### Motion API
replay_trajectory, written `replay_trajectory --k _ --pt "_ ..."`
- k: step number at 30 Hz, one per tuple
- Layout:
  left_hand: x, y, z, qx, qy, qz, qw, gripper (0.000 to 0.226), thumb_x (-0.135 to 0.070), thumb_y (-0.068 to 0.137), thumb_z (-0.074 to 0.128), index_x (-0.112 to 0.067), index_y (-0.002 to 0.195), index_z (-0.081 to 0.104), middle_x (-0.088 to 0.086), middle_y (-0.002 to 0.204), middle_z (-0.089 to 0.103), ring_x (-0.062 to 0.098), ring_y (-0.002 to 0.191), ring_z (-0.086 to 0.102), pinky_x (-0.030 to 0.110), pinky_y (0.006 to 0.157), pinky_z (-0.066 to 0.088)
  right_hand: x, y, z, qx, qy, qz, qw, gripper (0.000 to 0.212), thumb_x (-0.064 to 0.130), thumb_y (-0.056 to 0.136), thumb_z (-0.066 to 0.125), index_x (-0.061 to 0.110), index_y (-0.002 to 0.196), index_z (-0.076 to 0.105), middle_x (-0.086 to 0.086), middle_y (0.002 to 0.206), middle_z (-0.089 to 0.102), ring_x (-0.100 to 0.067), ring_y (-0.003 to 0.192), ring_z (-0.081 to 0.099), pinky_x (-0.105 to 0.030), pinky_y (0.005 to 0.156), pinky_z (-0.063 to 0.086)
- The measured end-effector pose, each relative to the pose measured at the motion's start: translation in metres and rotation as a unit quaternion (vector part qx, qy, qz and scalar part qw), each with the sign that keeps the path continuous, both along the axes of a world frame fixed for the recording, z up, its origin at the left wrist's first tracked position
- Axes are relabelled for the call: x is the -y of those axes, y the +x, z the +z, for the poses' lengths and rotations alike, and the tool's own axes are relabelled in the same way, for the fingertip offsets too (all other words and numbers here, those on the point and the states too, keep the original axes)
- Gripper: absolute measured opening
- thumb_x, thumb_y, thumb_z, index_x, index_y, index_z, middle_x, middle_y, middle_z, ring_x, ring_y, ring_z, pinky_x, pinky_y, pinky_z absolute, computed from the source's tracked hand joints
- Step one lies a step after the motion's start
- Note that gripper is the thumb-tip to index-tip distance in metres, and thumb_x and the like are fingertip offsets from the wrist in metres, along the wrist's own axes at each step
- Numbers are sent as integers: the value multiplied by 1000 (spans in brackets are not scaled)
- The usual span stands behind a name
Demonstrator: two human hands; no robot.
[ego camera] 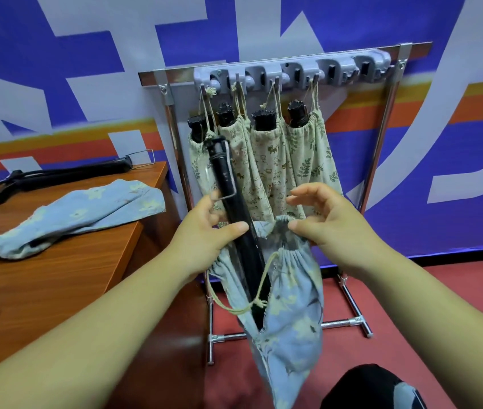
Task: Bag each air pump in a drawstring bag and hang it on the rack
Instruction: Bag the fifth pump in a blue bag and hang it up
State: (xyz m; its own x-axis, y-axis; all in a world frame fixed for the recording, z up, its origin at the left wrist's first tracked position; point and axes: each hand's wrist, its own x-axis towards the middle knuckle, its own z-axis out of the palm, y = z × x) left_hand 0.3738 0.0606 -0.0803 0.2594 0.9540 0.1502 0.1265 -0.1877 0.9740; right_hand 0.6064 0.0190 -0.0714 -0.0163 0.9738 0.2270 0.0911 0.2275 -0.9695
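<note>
L hand [201, 234] grips the black air pump [228, 178] mid-tube, thumb laid across the front. The pump's long axis runs steeply, tilted: top end w/ wire bracket points up and a bit left, lower end points down-right, inside the blue drawstring bag [296, 296], approx. half in. R hand [331, 225] pinches the bag's gathered rim at the thumb, other fingers loosely curved above it (which finger meets the thumb, can't tell). The bag hangs below both hands, cord looped out front.

Just behind, the rack [382, 137] carries four beige bags [263, 160] hung by cords, black pump tops poking out. On the table [57, 261] to the left: a second blue bag [80, 211], lying flat, and a spare pump [57, 174] behind it.
</note>
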Motion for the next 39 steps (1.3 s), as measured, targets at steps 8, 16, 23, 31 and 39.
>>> replay_trajectory --k 8,16,23,31,39 --pt "9 4 5 -73 19 -51 996 59 -5 89 74 -45 124 47 -9 100 74 13 69 64 32 72 55 2 -4 14 24 58 22 998 87 -4 87 71 45 147 34 8 155 34 -19 58 48 -31 66 48" --pt "14 5 3 -80 26 -132 988 62 -12 81 77 -47 126 55 5 111 67 25 85 56 34 80 55 -8 -1 38 67 91 108 988 105 -6 85 72 59 149 21 10 162 22 -25 62 48 -46 68 48" --pt "8 -6 7 -204 43 -116 971 50 -18 83 82 -29 128 61 5 112 71 -2 53 49 15 67 42 -10 7 34 60 76 102 990 82 -9 85 71 41 145 44 9 136 50 -24 64 44 -29 62 48" --pt "-4 -22 11 -294 8 -82 952 25 -20 95 69 -41 107 72 -1 72 58 12 59 46 24 60 40 -7 20 26 131 68 86 985 73 -8 84 73 39 131 45 15 132 44 -18 50 42 -27 53 46" --pt "-4 -24 14 -205 -29 -98 973 18 -22 91 61 -35 99 71 -2 81 62 24 75 44 37 74 37 -8 21 22 179 99 42 978 74 -2 84 76 44 135 48 14 120 52 -13 53 45 -24 65 53"
